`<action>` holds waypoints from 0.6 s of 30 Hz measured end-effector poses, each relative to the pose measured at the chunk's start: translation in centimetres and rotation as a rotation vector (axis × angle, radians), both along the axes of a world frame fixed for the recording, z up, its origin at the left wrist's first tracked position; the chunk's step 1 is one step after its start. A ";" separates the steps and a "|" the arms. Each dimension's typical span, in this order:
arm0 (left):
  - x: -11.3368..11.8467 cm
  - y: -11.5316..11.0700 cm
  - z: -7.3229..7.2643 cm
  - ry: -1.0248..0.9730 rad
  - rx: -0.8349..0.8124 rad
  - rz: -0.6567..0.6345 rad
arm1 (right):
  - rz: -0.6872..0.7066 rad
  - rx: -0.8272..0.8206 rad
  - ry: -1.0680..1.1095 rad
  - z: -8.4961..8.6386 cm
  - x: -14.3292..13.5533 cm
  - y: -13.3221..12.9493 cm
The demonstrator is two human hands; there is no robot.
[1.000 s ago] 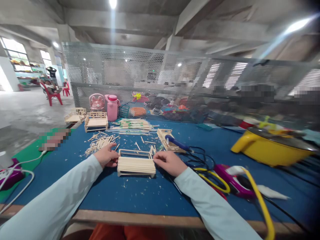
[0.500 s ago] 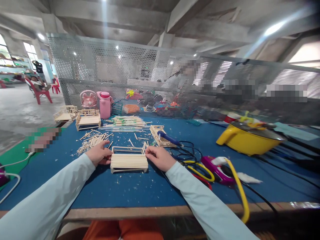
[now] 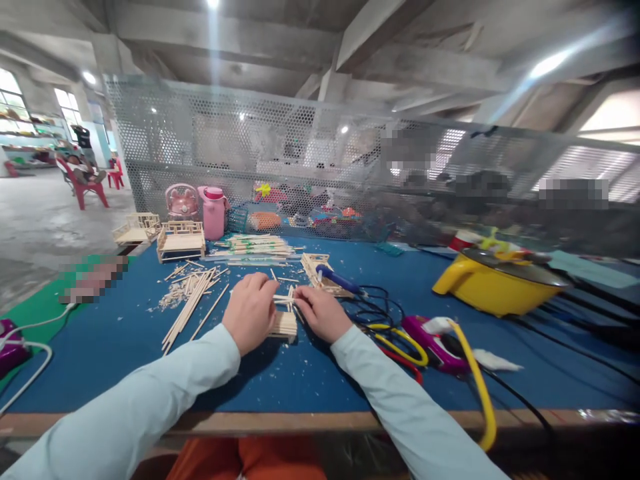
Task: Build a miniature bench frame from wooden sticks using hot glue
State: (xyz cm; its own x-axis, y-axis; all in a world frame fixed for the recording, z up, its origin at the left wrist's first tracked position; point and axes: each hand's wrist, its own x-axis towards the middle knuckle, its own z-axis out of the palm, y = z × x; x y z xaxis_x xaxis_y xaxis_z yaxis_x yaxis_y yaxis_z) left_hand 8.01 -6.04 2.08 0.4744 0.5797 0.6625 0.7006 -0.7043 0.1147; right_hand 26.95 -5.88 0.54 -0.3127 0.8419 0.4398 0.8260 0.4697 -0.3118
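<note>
A small wooden-stick bench (image 3: 286, 325) stands on the blue tabletop, its left part hidden behind my left hand (image 3: 251, 312). Pale thin wooden sticks (image 3: 285, 300) stretch between my two hands, just above the bench's back. My left hand is closed on their left end. At the other end, the fingers of my right hand (image 3: 321, 312) pinch together on the sticks, close to the bench's right post. Behind my right hand lies another small stick frame (image 3: 315, 265), with a blue glue gun (image 3: 336, 279) resting on it.
Loose sticks (image 3: 193, 307) and scraps lie to the left, with a stick bundle (image 3: 257, 245) behind. Two stick models, a pink jug (image 3: 214, 212) and a perforated screen (image 3: 200, 143) stand at the back. Cables, a purple device (image 3: 435, 343) and a yellow pan (image 3: 500, 283) are on the right.
My left hand has moved right, from the bench's left end to over it, and now holds sticks. Several long sticks now lie at the left pile. My right hand has barely moved.
</note>
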 end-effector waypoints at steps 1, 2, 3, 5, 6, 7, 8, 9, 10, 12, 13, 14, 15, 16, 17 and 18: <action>0.1 0.2 -0.3 0.001 -0.038 0.027 | 0.000 -0.014 -0.005 -0.1 0.1 0.0; -0.1 0.4 -0.6 0.007 -0.074 0.042 | 0.004 -0.026 -0.007 -0.1 0.2 0.0; -0.4 0.6 -0.9 0.023 -0.103 0.044 | 0.008 -0.041 -0.007 -0.2 0.3 0.0; -1.0 0.8 -1.5 0.088 -0.137 0.002 | 0.015 -0.073 0.003 -0.2 0.4 0.0; -1.2 0.9 -1.8 0.126 -0.140 -0.027 | 0.018 -0.089 0.012 -0.3 0.4 0.0; -1.3 0.9 -2.1 0.161 -0.139 -0.055 | 0.019 -0.104 0.022 -0.3 0.4 -0.1; -1.3 0.9 -2.3 0.188 -0.138 -0.077 | 0.020 -0.120 0.033 -0.3 0.4 -0.1; -1.2 0.8 -2.5 0.204 -0.139 -0.087 | 0.022 -0.137 0.044 -0.3 0.4 -0.2; -1.1 0.8 -2.6 0.211 -0.142 -0.089 | 0.024 -0.154 0.055 -0.3 0.4 -0.2; -0.8 0.8 -2.8 0.216 -0.148 -0.084 | 0.028 -0.192 0.080 -0.3 0.4 -0.2; -0.7 0.8 -2.8 0.221 -0.150 -0.083 | 0.029 -0.212 0.096 -0.4 0.4 -0.2; -0.6 0.8 -2.8 0.225 -0.153 -0.083 | 0.029 -0.233 0.115 -0.4 0.4 -0.1; -0.6 0.8 -2.8 0.228 -0.157 -0.082 | 0.027 -0.254 0.138 -0.5 0.5 -0.1; -0.6 0.8 -2.9 0.231 -0.161 -0.080 | 0.024 -0.278 0.165 -0.7 0.6 0.0; -0.6 0.8 -2.9 0.231 -0.164 -0.075 | 0.020 -0.302 0.194 -0.8 0.6 0.2; -0.6 0.8 -2.9 0.231 -0.166 -0.068 | 0.015 -0.328 0.227 -1.0 0.7 0.3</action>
State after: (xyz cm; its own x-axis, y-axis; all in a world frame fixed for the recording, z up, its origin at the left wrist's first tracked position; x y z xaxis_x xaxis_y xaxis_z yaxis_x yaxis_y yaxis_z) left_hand 7.41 -5.27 -0.81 0.6431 0.6328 0.4312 0.6731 -0.7356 0.0757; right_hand 27.68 -5.58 -0.45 -0.2516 0.9453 0.2078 0.7130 0.3262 -0.6207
